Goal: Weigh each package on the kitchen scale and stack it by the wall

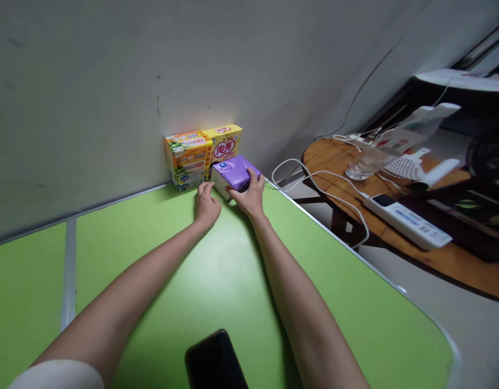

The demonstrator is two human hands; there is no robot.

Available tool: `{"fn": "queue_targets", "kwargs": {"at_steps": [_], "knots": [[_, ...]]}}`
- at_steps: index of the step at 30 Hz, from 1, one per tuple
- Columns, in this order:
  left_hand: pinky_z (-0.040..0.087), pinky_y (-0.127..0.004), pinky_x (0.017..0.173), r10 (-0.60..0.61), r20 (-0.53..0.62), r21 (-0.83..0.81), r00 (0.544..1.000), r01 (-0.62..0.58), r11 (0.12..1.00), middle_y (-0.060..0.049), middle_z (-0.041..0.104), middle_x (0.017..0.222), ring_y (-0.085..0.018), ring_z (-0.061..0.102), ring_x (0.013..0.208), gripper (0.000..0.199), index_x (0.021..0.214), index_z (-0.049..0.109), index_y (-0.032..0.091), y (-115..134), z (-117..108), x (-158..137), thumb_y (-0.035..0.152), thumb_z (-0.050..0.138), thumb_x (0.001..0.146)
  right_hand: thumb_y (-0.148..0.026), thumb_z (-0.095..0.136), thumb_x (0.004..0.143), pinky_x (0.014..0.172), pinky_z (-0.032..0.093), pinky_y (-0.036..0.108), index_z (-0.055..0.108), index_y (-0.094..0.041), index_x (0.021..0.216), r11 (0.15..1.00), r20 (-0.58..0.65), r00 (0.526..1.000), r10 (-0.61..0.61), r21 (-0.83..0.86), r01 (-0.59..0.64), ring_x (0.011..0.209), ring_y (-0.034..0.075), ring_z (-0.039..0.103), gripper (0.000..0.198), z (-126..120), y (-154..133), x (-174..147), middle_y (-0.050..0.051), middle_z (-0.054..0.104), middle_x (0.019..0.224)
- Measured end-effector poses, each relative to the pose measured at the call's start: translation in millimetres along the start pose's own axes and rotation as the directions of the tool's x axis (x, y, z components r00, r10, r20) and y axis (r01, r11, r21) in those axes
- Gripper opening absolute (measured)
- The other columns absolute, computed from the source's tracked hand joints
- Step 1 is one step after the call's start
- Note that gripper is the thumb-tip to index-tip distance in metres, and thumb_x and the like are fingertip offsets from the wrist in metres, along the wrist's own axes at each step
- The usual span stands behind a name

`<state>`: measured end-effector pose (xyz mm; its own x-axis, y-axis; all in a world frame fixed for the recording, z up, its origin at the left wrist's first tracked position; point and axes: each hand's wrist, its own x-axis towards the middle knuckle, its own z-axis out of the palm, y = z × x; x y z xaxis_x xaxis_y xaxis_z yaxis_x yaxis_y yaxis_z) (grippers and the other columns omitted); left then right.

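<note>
My right hand [251,195] is closed over the near end of a purple-and-white soft tissue pack [236,166], thumb on one side and fingers on the other. The pack lies at the far end of the green table [160,292], against a yellow box [227,141] printed with red characters. My left hand [208,205] rests on the tabletop just left of the pack, holding nothing, its fingers loosely bent and partly apart. Directly beyond it are stacked orange boxes [188,156] with a blue-green soap box [191,180] underneath, beside the yellow box.
A black phone [217,362] lies near me on the table. A grey wall [91,108] stands behind the boxes. To the right, a wooden table [326,162] holds a power strip [409,220], a clear plastic bottle [395,143], a white perforated scoop [405,167] and looping white cables.
</note>
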<state>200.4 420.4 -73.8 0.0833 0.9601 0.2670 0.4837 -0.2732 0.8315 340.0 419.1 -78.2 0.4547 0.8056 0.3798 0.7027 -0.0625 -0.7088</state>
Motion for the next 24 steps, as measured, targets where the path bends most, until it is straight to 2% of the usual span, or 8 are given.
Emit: {"fn": "queue_targets", "kwargs": {"at_steps": [4,10,13,16,18,19,22,24], "knots": [[0.037,-0.035,0.113,-0.002,0.013,0.025,1.000,0.002,1.000,-0.015,0.051,0.139,-0.026,0.049,0.131,0.057,0.128,0.057,0.011,0,1,1,0.000,0.047,0.073,-0.039,0.076,0.058,0.108,0.030,0.054,0.040,-0.020,0.136,0.999,-0.009,0.999,-0.032,0.005,0.032,0.132,0.038,0.033,0.089,4,-2,-4,0.017,0.031,0.136],[0.031,-0.040,0.117,-0.024,0.065,0.064,0.998,0.020,0.998,-0.016,0.047,0.147,-0.029,0.042,0.137,0.068,0.139,0.047,0.009,0,4,1,0.002,0.053,0.072,-0.042,0.077,0.061,0.106,0.030,0.060,0.037,-0.019,0.139,0.998,-0.041,0.998,0.044,-0.035,-0.046,0.137,0.043,0.027,0.091,17,-14,-9,0.023,0.023,0.146],[0.029,-0.041,0.118,-0.023,0.084,0.085,0.996,0.016,0.996,-0.017,0.042,0.150,-0.029,0.040,0.139,0.076,0.146,0.036,0.010,2,3,1,0.003,0.054,0.073,-0.051,0.075,0.062,0.107,0.029,0.061,0.037,-0.019,0.140,0.999,-0.013,0.999,0.034,-0.015,-0.034,0.139,0.044,0.025,0.093,10,-13,-9,0.023,0.021,0.149],[0.033,-0.043,0.116,0.012,0.057,0.108,0.998,-0.018,0.994,-0.018,0.036,0.152,-0.030,0.039,0.139,0.078,0.149,0.029,0.013,4,0,-3,0.006,0.054,0.075,-0.060,0.063,0.072,0.110,0.026,0.062,0.042,-0.020,0.137,0.997,-0.104,0.992,-0.072,-0.021,0.070,0.143,0.041,0.019,0.080,-7,-16,1,0.020,0.019,0.153],[0.038,-0.045,0.112,0.123,0.050,0.145,0.991,-0.129,0.981,-0.017,0.032,0.153,-0.032,0.040,0.138,0.077,0.149,0.029,0.018,5,0,-7,0.009,0.056,0.077,-0.055,0.055,0.080,0.112,0.024,0.061,0.049,-0.019,0.132,0.981,-0.162,0.968,-0.190,-0.056,0.184,0.144,0.038,0.020,0.063,-17,-24,16,0.018,0.026,0.152],[0.039,-0.047,0.111,0.215,0.076,0.176,0.974,-0.225,0.958,-0.016,0.030,0.153,-0.032,0.038,0.139,0.076,0.148,0.031,0.021,5,1,-9,0.011,0.057,0.077,-0.049,0.052,0.083,0.112,0.024,0.060,0.052,-0.018,0.129,0.968,-0.155,0.956,-0.249,-0.075,0.240,0.143,0.036,0.023,0.055,-21,-31,25,0.017,0.033,0.149],[0.033,-0.049,0.115,0.466,0.235,0.262,0.853,-0.517,0.815,-0.014,0.028,0.155,-0.033,0.026,0.146,0.068,0.142,0.040,0.024,6,5,-12,0.012,0.060,0.079,-0.026,0.046,0.085,0.114,0.027,0.055,0.054,-0.017,0.127,0.914,-0.043,0.920,-0.390,-0.139,0.381,0.138,0.032,0.035,0.044,-25,-53,56,0.016,0.046,0.142],[0.029,-0.050,0.116,0.516,0.301,0.301,0.802,-0.594,0.746,-0.014,0.028,0.156,-0.033,0.020,0.148,0.064,0.141,0.043,0.024,8,9,-10,0.010,0.059,0.080,-0.016,0.046,0.081,0.113,0.028,0.054,0.049,-0.016,0.134,0.857,0.053,0.879,-0.474,-0.202,0.474,0.138,0.031,0.035,0.053,-23,-68,76,0.015,0.045,0.144]]}}
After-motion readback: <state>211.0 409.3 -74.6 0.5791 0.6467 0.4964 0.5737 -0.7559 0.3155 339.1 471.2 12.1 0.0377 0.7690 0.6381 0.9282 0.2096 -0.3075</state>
